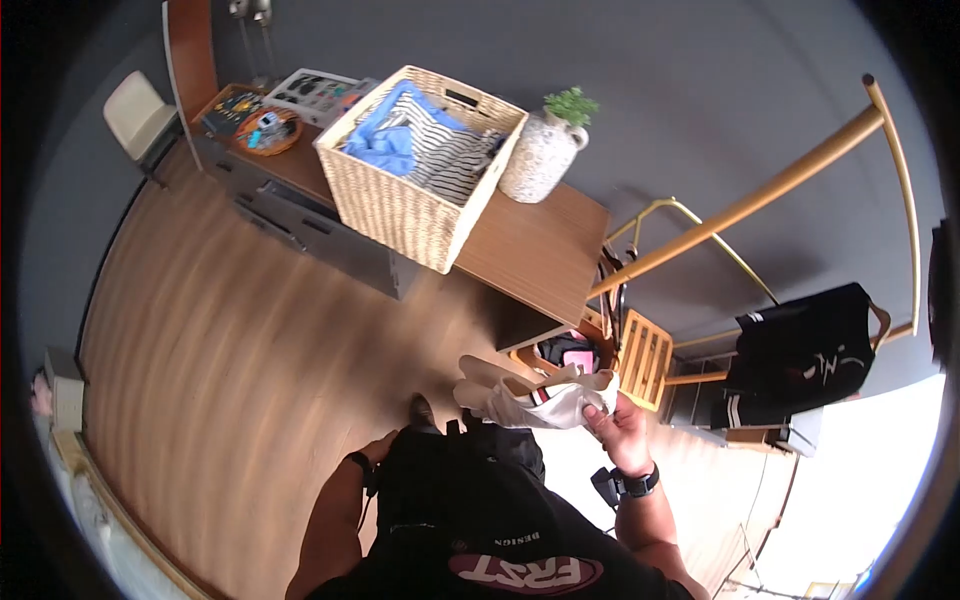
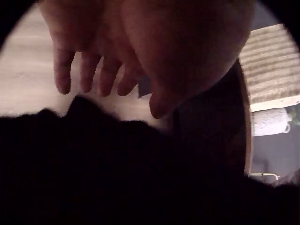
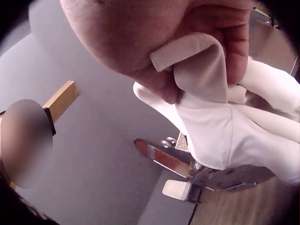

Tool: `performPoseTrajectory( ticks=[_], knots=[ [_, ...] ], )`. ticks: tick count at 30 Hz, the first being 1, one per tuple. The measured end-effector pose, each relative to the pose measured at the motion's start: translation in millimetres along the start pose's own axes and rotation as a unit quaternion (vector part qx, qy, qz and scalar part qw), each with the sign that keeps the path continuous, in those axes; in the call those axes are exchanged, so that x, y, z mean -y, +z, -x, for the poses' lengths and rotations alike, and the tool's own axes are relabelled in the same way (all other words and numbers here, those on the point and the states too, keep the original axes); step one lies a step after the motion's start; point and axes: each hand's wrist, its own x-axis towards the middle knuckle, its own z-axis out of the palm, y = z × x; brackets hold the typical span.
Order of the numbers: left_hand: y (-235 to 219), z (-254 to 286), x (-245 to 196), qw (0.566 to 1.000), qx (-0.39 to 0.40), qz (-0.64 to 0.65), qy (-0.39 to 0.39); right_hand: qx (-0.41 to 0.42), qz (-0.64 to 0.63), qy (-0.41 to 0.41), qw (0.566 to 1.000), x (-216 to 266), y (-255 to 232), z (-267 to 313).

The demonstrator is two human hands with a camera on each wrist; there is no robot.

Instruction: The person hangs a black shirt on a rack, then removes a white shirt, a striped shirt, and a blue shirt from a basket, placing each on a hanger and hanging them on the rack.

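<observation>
A: Foreground, head view — the person's black shirt [image 1: 480,520], and beside it the left hand [image 1: 372,452], low at the hip. What does it hold?

B: Nothing. In the left wrist view its fingers [image 2: 89,70] hang straight and relaxed above dark fabric.

A: And the right hand [image 1: 615,425]?

B: Its thumb and fingers are pinched round a fold of the white garment [image 1: 535,395] — the right wrist view shows the cloth [image 3: 220,117] drooping below the grip.

A: Where is the garment?

B: In the air before the body, in front of the wooden table [image 1: 530,250], which bears a wicker basket [image 1: 400,210] of striped and blue clothes and a speckled vase [image 1: 540,155]. A black garment [image 1: 800,350] hangs on the rack [image 1: 760,195] to the right.
</observation>
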Motion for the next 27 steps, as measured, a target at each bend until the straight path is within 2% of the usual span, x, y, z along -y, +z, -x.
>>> performPoseTrajectory(
  ticks=[3, 4, 6, 7, 10, 13, 19, 22, 27],
  knots=[
    [2, 0, -6, 0.997, 0.038, 0.001, 0.060, -0.051, 0.008, 0.025, 0.998, 7, -3, 14],
    [0, -17, -1, 0.994, 0.073, -0.010, 0.079, -0.060, 0.000, 0.030, 0.998, 6, -4, 17],
    [-9, -87, 16, 0.983, 0.140, -0.030, 0.117, -0.073, -0.016, 0.040, 0.996, 4, -5, 21],
    [-13, -127, 30, 0.979, 0.122, -0.091, 0.133, -0.079, -0.007, 0.040, 0.996, 3, -6, 22],
    [-4, -79, 2, 0.954, 0.034, -0.220, 0.202, -0.095, 0.006, 0.042, 0.995, -2, -8, 25],
    [-4, -69, -9, 0.940, 0.024, -0.255, 0.223, -0.103, -0.001, 0.044, 0.994, -2, -8, 27],
    [-25, -95, 1, 0.945, 0.030, -0.276, 0.170, -0.106, -0.002, 0.038, 0.994, -2, -5, 24],
    [-20, -102, 9, 0.943, -0.048, -0.293, 0.152, -0.101, -0.002, 0.034, 0.994, 0, -3, 22],
    [-10, -94, 6, 0.944, -0.062, -0.302, 0.120, -0.088, 0.047, 0.011, 0.995, 12, 0, 13]
  ],
)
